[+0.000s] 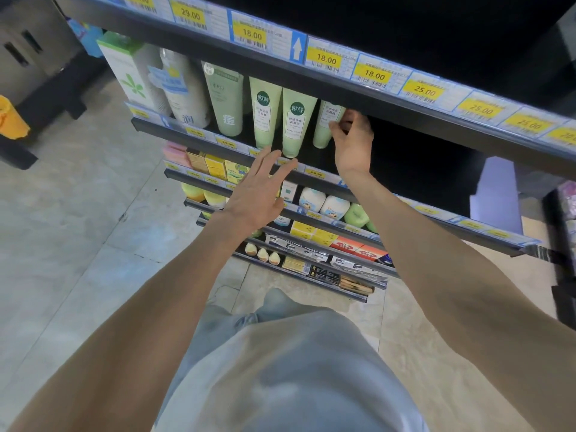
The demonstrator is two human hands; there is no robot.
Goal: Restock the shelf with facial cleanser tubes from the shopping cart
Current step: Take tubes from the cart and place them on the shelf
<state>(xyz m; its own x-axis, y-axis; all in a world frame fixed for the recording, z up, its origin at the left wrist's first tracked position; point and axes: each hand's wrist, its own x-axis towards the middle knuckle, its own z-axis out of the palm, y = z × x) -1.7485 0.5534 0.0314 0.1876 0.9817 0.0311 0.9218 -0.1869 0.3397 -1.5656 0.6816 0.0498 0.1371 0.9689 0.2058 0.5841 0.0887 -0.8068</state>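
Tubes of pale green soft plastic stand cap-down along the front edge of the dark metal shelf (174, 127), labels facing out so shoppers can read them. Left hand (255, 188) hovers flat, fingers straight and spread, holding nothing, just below the two front pale green cleanser tubes with round dark green logos (280, 116), probably ready to steady them. Right hand (352, 141) has fingers curled round a third pale green cleanser tube with white label (327, 126), seating it upright right of the pair, slightly further back under the upper shelf lip. Dark gap to its right leaves room for more. Shopping cart is not in view.
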